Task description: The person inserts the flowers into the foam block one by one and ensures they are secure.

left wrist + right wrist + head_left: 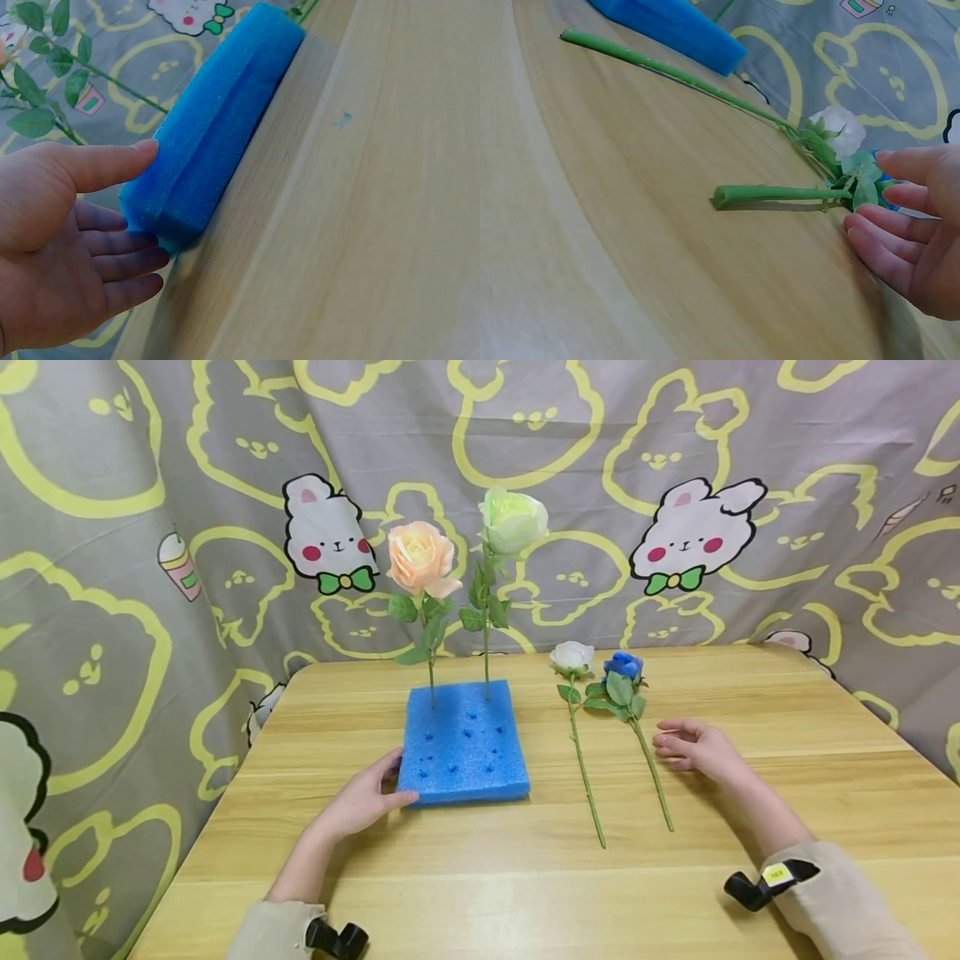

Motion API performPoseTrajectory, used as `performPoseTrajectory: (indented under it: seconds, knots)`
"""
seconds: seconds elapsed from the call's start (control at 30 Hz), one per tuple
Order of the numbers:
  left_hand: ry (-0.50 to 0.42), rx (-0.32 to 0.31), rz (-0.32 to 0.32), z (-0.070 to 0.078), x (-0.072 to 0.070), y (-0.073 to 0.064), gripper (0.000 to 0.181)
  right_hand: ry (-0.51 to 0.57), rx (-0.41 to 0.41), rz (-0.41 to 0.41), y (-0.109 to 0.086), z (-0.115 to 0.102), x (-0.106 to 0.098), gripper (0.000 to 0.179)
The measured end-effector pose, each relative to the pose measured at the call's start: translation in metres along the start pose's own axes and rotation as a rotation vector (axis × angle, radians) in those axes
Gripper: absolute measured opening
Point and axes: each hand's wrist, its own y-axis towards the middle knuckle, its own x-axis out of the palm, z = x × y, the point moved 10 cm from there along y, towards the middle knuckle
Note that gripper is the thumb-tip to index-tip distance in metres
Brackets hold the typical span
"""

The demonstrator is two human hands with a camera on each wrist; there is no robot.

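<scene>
Left hand (360, 797): at the near left corner of the blue foam block (465, 752); the thumb touches its edge, spread away from the other fingers, which are nearly straight.
Peach rose (420, 560): stands upright in the foam block, in its far left part.
Green rose (515, 521): also upright there, to the right.
White rose (572, 657): lies on the wooden table (487, 893), right of the block.
Blue rose (622, 668): lies just beside it.
Right hand (701, 750): near the blue rose's stem, fingers loosely bent, pinching nothing.
</scene>
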Motion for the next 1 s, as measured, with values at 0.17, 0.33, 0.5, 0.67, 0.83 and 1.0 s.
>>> performPoseTrajectory:
  seconds: [0.17,0.33,0.5,0.67,0.83,1.0]
  knots:
    - [-0.008,0.004,-0.002,0.000,0.001,0.000,0.078,-0.021,0.018,-0.010,0.001,0.002,0.003,0.054]
    - [-0.007,-0.001,-0.003,-0.001,0.001,0.000,0.078,-0.053,0.038,-0.012,0.004,0.004,0.004,0.054]
    - [-0.002,-0.004,-0.005,-0.001,0.000,0.001,0.079,-0.109,0.051,-0.030,0.009,0.004,0.009,0.054]
    - [0.004,-0.002,-0.006,-0.001,-0.001,0.000,0.079,-0.198,0.055,-0.037,0.013,0.001,0.014,0.056]
    - [0.012,-0.003,-0.005,-0.001,-0.001,0.001,0.079,-0.246,0.057,-0.032,0.015,-0.001,0.019,0.059]
    - [0.015,-0.004,-0.003,0.000,-0.001,0.000,0.079,-0.277,0.087,-0.014,0.015,0.002,0.019,0.056]
